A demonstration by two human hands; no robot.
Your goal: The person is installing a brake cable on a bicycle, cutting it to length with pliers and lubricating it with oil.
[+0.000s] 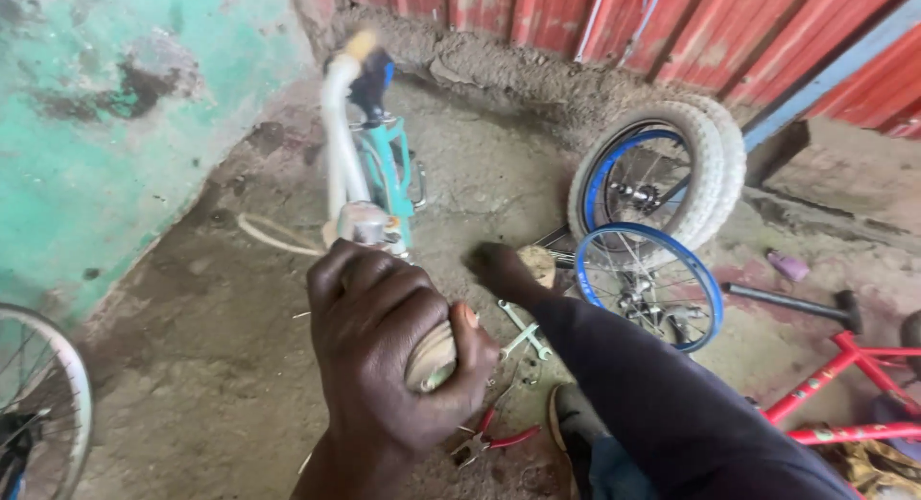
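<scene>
Rubber, worn and pale, fills my left hand [389, 351]: the fingers are wrapped tight around the grip end of a white handlebar [338, 140], thumb clamped over the tip, so the bar stands nearly upright in front of me with a chromed bell [363, 222] just above my knuckles and the teal bicycle frame [391, 169] behind it. My right hand [508, 268] reaches forward on a dark-sleeved arm and is closed around a small tan lump, perhaps a rag or a piece of grip; I cannot tell exactly what it is. To do this well, I judge I should keep the left fist firm so the bar does not twist, and bring the right hand to the bar squarely instead of at a slant. Down on the dirt floor [221, 366], a pair of spanners [523, 332] and red-handled pliers [494, 440] lie close beside my knee, within easy reach. Farther off stand a white-tyred wheel [715, 159] with a blue-rimmed wheel [652, 284] leaning before it, a red bicycle frame [844, 390] at the right, and another wheel [43, 404] at the left edge.
</scene>
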